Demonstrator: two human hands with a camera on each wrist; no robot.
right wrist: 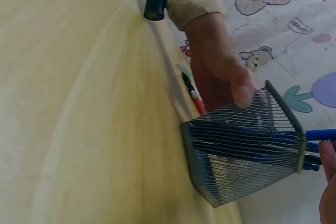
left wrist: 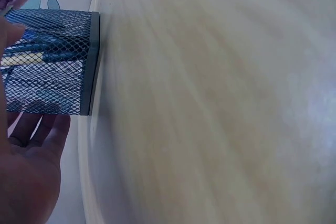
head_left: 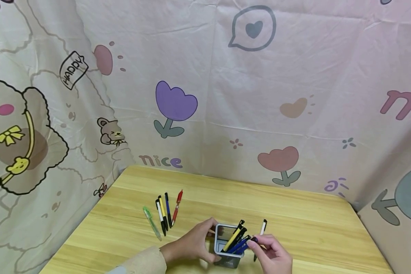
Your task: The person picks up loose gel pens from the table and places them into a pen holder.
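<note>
A dark wire-mesh pen holder stands at the front of the table, its square mouth facing up. My left hand holds it from the left, thumb on the near side and fingers round the far side. Inside lean several pens, among them a yellow and black pen and blue ones. My right hand pinches the upper end of a blue pen at the holder's right rim; that pen's lower part is inside the mesh. Just behind the right hand lies a white and black pen, partly covered by the fingers.
Left of the holder, several pens lie in a loose row on the wooden table: a green pen, a white and black pen, a yellow one, a blue one and a red pen. Printed cloth hangs behind and at both sides.
</note>
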